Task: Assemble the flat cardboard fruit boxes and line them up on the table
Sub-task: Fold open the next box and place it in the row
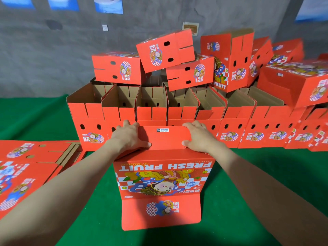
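Both hands clamp the top flap (166, 139) of the box (163, 176). In the head view, the left hand (128, 137) and right hand (199, 137) each curl fingers over its far edge, with thumbs on the near face. The box stands on the table (257, 174), just in front of the row (150, 112) of open boxes, and its bottom flap (161, 212) is splayed toward the camera. More boxes are piled (120, 68) on the row, and flats (26, 166) lie at left.

This looks like the folding stage, with the box not yet squared. Next the flap probably needs pressing down and tucking, then the loose bottom flap needs closing before the box joins the row.
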`<control>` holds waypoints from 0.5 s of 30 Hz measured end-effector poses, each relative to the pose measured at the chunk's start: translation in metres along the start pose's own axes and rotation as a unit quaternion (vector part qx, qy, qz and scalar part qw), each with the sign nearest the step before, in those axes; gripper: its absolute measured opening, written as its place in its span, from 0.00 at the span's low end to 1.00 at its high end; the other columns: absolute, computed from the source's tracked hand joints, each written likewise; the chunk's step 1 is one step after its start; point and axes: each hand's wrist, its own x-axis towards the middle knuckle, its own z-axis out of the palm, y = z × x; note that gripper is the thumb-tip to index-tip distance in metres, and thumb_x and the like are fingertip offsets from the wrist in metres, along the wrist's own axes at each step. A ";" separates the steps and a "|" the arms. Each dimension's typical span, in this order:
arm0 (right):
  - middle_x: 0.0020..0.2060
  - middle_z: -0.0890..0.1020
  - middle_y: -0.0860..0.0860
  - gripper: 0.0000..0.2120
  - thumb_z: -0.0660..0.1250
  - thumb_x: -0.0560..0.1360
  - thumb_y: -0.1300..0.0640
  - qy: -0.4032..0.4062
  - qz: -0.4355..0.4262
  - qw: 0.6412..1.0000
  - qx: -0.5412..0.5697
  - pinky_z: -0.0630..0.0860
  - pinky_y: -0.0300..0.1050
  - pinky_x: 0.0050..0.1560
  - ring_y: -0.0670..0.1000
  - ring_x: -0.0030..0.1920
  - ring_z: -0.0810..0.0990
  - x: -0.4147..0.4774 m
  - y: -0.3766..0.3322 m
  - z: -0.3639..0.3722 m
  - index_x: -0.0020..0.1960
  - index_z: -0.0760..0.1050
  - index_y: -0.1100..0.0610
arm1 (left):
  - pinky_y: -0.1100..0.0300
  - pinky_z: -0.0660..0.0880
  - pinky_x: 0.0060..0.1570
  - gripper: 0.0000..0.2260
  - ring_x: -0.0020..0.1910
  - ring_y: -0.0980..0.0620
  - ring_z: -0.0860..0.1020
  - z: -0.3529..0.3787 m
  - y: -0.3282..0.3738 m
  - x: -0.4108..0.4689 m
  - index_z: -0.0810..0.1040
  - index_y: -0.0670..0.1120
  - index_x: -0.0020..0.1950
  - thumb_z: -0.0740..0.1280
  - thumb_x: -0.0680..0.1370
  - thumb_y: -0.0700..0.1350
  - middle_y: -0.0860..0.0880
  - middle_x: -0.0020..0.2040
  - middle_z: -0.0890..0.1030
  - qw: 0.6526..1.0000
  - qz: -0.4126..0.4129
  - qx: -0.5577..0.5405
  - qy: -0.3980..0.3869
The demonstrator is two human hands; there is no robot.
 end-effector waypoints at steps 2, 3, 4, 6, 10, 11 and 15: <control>0.69 0.63 0.52 0.33 0.69 0.74 0.48 0.002 -0.001 1.000 0.006 0.66 0.57 0.68 0.57 0.71 0.59 0.000 0.000 0.001 0.74 0.57 0.47 | 0.46 0.70 0.63 0.39 0.63 0.38 0.70 0.000 -0.004 0.002 0.66 0.51 0.71 0.73 0.65 0.65 0.42 0.65 0.67 1.000 0.005 -0.028 0.000; 0.70 0.62 0.52 0.33 0.68 0.74 0.48 0.004 -0.002 1.000 0.011 0.65 0.57 0.68 0.56 0.71 0.59 0.000 0.000 0.002 0.75 0.57 0.47 | 0.48 0.69 0.65 0.40 0.63 0.39 0.71 -0.001 -0.006 0.003 0.65 0.51 0.73 0.74 0.66 0.63 0.42 0.66 0.66 0.998 0.012 -0.059 -0.005; 0.70 0.62 0.52 0.33 0.68 0.74 0.48 0.006 -0.002 1.000 0.018 0.65 0.56 0.68 0.56 0.71 0.58 0.000 0.001 0.003 0.75 0.57 0.46 | 0.50 0.68 0.66 0.41 0.64 0.40 0.70 -0.002 -0.010 0.003 0.63 0.51 0.75 0.74 0.67 0.61 0.42 0.67 0.65 0.995 0.016 -0.102 -0.009; 0.71 0.63 0.53 0.33 0.69 0.74 0.49 0.013 -0.001 0.998 0.058 0.62 0.52 0.69 0.56 0.72 0.60 0.000 0.003 0.001 0.75 0.59 0.48 | 0.55 0.68 0.64 0.40 0.65 0.43 0.70 -0.003 -0.023 0.003 0.59 0.52 0.76 0.75 0.69 0.54 0.43 0.69 0.63 0.970 0.011 -0.243 -0.018; 0.69 0.69 0.52 0.23 0.68 0.76 0.52 0.065 0.079 0.919 0.381 0.65 0.45 0.62 0.53 0.67 0.69 -0.003 0.013 -0.006 0.70 0.69 0.52 | 0.62 0.73 0.45 0.24 0.52 0.52 0.78 0.011 -0.057 -0.007 0.70 0.48 0.70 0.67 0.76 0.54 0.49 0.58 0.77 0.819 -0.071 -0.568 -0.050; 0.69 0.71 0.52 0.20 0.65 0.78 0.51 0.088 0.114 0.872 0.468 0.65 0.43 0.59 0.52 0.64 0.71 -0.007 0.017 -0.006 0.69 0.70 0.54 | 0.62 0.74 0.45 0.20 0.51 0.54 0.78 0.017 -0.066 -0.011 0.75 0.48 0.65 0.62 0.78 0.58 0.50 0.56 0.78 0.792 -0.081 -0.601 -0.071; 0.59 0.78 0.59 0.22 0.54 0.82 0.45 0.042 0.301 0.773 0.556 0.72 0.57 0.63 0.59 0.59 0.77 -0.037 0.047 0.021 0.65 0.70 0.61 | 0.41 0.68 0.65 0.31 0.62 0.41 0.75 0.047 -0.095 -0.026 0.74 0.46 0.64 0.52 0.76 0.68 0.43 0.60 0.79 0.790 -0.149 -0.577 -0.145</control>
